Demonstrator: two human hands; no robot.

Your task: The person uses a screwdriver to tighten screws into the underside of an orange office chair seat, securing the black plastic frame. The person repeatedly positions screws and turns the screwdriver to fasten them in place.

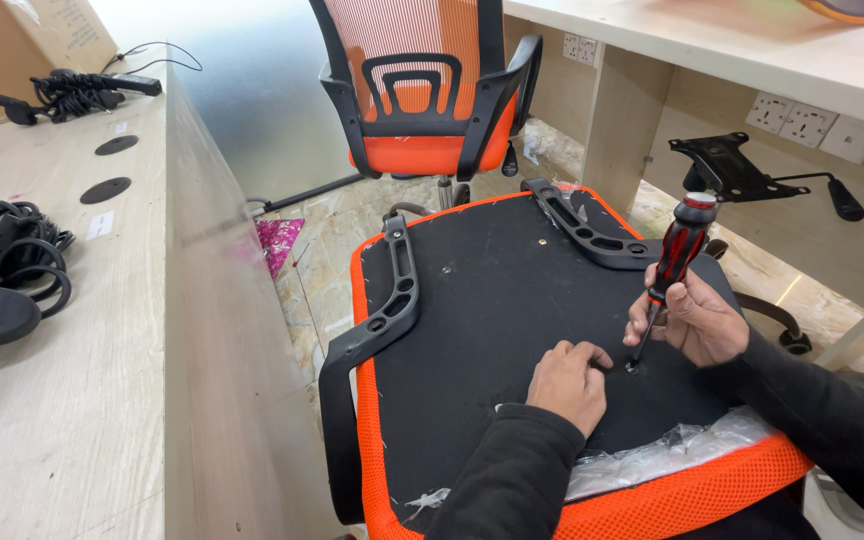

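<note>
An orange chair seat [512, 300] lies upside down in front of me, its black underside facing up. Two black armrests are fixed to it, one on the left [377, 320] and one at the far right [582, 225]. My right hand [692, 320] grips a red and black screwdriver [677, 255], held nearly upright with its tip on a screw [632, 367] in the underside. My left hand [572, 385] rests curled on the black surface, fingertips right beside the screwdriver tip. Crumpled clear plastic wrap [652, 455] sits along the near edge.
An assembled orange mesh office chair [432, 90] stands beyond the seat. A wooden table [102, 400] on my left carries black cables [2, 270]. A black chair mechanism plate [742, 170] lies under the right-hand desk [752, 50], near wall sockets.
</note>
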